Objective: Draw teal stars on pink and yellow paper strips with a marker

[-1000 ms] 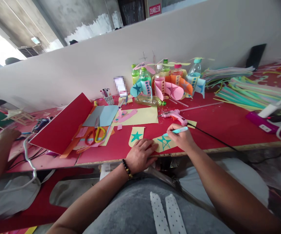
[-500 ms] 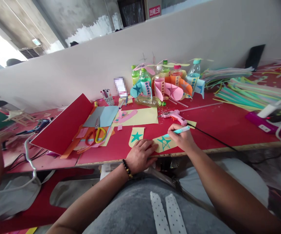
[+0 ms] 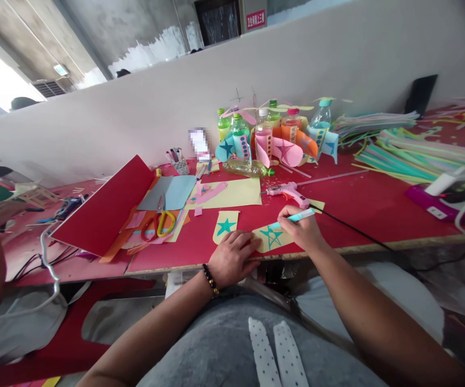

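My right hand is closed round a light-blue marker pen, its tip down on a pale yellow paper piece at the table's front edge. A teal star outline, partly coloured in, is drawn on that paper. My left hand lies with its fingers stretched out, the fingertips resting on the left end of the same paper. Just above it lies a second yellow piece with a fully coloured teal star.
Scissors lie on coloured paper at left, beside a leaning red board. A pink glue gun lies behind my right hand. Decorated bottles stand at the back. Pipe cleaners and a purple power strip are at right.
At far left, another person's hand has risen a little. My hands, the pen and the paper stay almost exactly in place.
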{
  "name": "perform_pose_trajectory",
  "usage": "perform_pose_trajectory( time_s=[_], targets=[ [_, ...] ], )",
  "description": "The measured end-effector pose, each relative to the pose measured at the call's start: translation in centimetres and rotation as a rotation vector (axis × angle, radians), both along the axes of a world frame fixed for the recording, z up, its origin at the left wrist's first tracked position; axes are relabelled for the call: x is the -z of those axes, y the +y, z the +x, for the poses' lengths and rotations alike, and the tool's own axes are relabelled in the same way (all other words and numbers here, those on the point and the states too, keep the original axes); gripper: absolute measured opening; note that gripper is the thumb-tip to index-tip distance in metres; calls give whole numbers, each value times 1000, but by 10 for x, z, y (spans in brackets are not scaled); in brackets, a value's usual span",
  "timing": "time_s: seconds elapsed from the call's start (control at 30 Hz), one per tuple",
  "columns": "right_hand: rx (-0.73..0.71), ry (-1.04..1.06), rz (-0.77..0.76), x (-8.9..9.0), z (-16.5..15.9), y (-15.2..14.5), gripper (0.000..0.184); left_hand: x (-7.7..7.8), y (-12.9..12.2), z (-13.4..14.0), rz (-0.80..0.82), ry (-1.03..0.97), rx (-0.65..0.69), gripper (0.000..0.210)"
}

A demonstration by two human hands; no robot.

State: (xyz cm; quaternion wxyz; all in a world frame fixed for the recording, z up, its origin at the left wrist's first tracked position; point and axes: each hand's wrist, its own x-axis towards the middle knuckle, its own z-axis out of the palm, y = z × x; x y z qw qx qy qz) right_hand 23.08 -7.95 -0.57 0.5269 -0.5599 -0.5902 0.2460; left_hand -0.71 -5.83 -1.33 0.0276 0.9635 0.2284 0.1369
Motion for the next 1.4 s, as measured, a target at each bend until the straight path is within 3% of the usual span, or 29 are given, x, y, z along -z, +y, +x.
perform_pose_trajectory(
  time_s=[0.37,0.7,0.8,1.13,1.4],
  targets=[
    [115,81,-11,2,3,5,20,-3,-2,4,6,93,-96,67],
    [122,260,-79,11,4,8,23,0,-6,7,74,58,-269,91],
    [137,322,-88,12,2,7,25,1,-6,4,63,16,-221,89],
    [201,338,8,16,3,5,23,-8,-5,1,-4,39,-46,53],
    [209,206,90,2,-10,-7,26,-9,-4,11,40,105,-5,56]
  ],
)
